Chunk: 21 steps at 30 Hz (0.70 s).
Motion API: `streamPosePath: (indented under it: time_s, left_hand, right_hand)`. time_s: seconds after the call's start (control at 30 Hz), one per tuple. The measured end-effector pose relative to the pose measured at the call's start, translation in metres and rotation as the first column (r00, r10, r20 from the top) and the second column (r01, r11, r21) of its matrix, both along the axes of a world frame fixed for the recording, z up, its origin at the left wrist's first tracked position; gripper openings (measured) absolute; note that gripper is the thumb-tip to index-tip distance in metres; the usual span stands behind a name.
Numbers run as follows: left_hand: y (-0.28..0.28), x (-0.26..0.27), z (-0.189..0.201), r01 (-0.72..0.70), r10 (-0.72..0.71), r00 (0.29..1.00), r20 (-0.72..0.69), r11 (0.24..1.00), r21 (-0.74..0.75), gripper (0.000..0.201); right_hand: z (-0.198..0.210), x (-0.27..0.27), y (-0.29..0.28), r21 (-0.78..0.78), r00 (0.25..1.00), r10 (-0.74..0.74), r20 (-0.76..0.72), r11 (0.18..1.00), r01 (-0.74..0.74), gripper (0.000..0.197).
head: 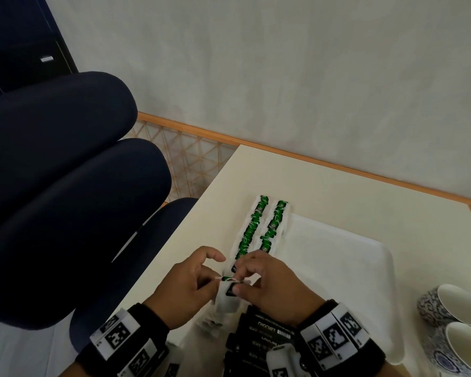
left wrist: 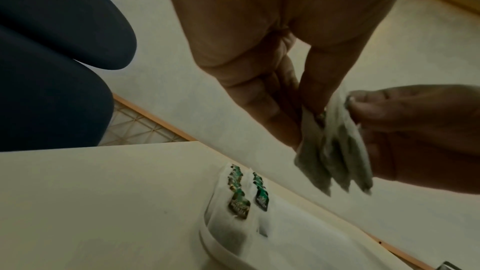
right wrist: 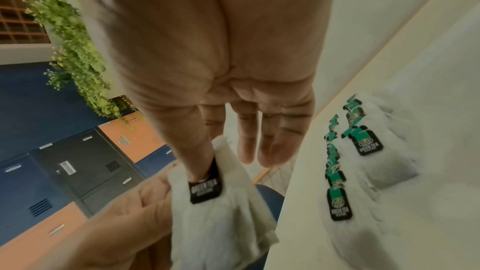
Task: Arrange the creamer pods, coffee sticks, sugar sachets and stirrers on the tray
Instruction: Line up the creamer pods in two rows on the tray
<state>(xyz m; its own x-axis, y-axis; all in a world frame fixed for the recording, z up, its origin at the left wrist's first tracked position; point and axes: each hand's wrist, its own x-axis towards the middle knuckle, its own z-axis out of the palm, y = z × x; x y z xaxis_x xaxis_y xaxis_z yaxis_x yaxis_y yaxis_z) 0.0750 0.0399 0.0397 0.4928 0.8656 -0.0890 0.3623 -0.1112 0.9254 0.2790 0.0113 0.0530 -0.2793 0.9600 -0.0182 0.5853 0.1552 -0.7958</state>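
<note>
Right now the left hand [head: 184, 291] and right hand [head: 267, 284] both pinch a small bunch of tea bags [head: 226, 297] tagged "GREEN TEA", just short of the two long rows of tea bags [head: 259, 229] on the tray [head: 365, 281], beside black "CHOCMET" sticks [head: 264, 336].

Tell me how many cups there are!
2. One cup sits at the right edge of the table. The other cup is beside it, nearer the person. The picture's edge cuts both off, so more may be hidden there.
</note>
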Motion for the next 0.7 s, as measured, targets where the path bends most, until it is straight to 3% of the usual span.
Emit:
streamPosePath:
  time_s: [0.2,0.3,0.47,0.57,0.67,0.7]
  left_hand:
    - [-0.006,0.004,0.005,0.006,-0.006,1.000,-0.015,1.000,0.027,0.038]
    - [-0.010,0.006,0.009,-0.025,0.026,0.998,0.053,0.999,-0.020,0.030]
    - [-0.010,0.012,0.004,-0.077,0.077,0.997,0.023,0.997,0.015,0.048]
    - [-0.010,0.016,0.000,-0.114,0.114,0.993,0.017,0.993,0.029,0.048]
    - [-0.010,0.018,-0.003,-0.107,0.107,0.994,-0.009,0.994,0.020,0.047]
    - [-0.009,0.017,-0.005,-0.097,0.098,0.995,-0.033,0.995,0.025,0.047]
  right_hand:
    - [0.000,-0.002,-0.003,-0.034,0.998,-0.021,-0.063,0.999,0.019,0.003]
    - [0.000,-0.003,-0.005,-0.010,0.997,-0.044,-0.067,0.999,0.043,0.003]
    - [-0.006,-0.005,-0.007,-0.003,0.991,-0.107,-0.084,0.994,0.107,0.011]
    - [-0.012,-0.003,-0.007,-0.038,0.990,-0.131,-0.043,0.991,0.130,0.026]
    - [-0.019,0.003,-0.005,-0.114,0.996,-0.086,-0.002,0.990,0.086,0.008]
    - [-0.024,0.006,-0.003,-0.128,0.996,-0.083,0.026,0.988,0.085,0.014]
